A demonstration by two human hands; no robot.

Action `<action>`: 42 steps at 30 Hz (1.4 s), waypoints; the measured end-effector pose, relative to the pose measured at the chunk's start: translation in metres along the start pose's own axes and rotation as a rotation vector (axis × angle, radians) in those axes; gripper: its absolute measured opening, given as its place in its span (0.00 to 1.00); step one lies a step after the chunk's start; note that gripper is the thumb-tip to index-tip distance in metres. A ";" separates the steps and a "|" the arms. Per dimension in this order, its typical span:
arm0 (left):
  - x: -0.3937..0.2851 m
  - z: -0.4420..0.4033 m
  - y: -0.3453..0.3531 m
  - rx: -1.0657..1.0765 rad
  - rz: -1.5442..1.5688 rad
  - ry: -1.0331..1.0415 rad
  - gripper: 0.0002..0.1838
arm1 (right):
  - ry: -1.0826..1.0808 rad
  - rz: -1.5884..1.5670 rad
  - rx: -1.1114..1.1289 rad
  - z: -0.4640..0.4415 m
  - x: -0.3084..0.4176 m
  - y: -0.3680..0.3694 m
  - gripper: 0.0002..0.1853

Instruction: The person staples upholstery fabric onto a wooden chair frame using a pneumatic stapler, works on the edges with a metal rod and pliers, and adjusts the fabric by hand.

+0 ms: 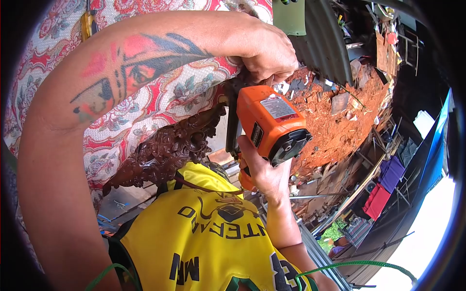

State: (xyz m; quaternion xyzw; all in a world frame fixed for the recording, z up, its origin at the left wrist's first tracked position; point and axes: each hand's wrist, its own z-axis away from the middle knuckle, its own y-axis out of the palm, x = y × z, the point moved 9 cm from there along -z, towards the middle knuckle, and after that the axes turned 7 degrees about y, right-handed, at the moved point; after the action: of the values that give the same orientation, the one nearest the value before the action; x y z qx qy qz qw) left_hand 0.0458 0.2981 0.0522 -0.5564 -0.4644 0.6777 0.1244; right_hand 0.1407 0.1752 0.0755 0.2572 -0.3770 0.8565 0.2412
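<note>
Tool [272, 126], orange, black-capped, perhaps a stapler or nailer: located at the cloth's edge, its far end beside the carving. Right hand [266, 174]: clamped on the tool, thumb up along the body, other fingers largely hidden; whether one rests on a trigger cannot be told. Left hand [272, 53]: fingers curled together at the edge of the cloth [131, 116], tips hidden; whether they pinch it cannot be told. Chief hazard, by judgement: a fastener driven into the left hand, should the tool slip or fire while the knuckles sit so near its far end. Second: a skewed or loose fixing, should the cloth slacken or the tool tilt, the contact point being out of sight behind the body. Third: a scratch to the carving [170, 145], brown, glossy, in deep relief, close under the tool, should the long black magazine [233, 121] swing against it. Also at hand: dark red line [208, 186], hose or cord, across the yellow jersey [194, 233], liable to snag; green cord [359, 263], near the right forearm, likewise. Beyond: yellow item [89, 25] on the cloth, kind uncertain; green container [291, 19]; reddish soil [335, 131], strewn with scraps, poor footing; purple cloth [390, 174] and red cloth [376, 201], hung well apart.
</note>
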 end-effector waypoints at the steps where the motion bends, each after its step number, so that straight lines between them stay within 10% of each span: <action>1: 0.001 -0.001 0.000 0.000 0.001 -0.002 0.07 | -0.008 -0.018 0.000 0.000 -0.001 -0.001 0.14; 38: 0.014 -0.006 0.008 -0.021 -0.030 -0.020 0.14 | -0.446 0.354 -0.022 -0.015 0.044 0.003 0.16; 42: 0.008 -0.001 0.005 -0.066 -0.006 -0.024 0.14 | -0.071 0.035 0.062 -0.004 0.002 -0.013 0.11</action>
State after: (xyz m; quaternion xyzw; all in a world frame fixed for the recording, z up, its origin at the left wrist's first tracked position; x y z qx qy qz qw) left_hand 0.0460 0.3015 0.0429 -0.5507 -0.4897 0.6681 0.1026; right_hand 0.1460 0.1864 0.0810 0.2880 -0.3631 0.8622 0.2047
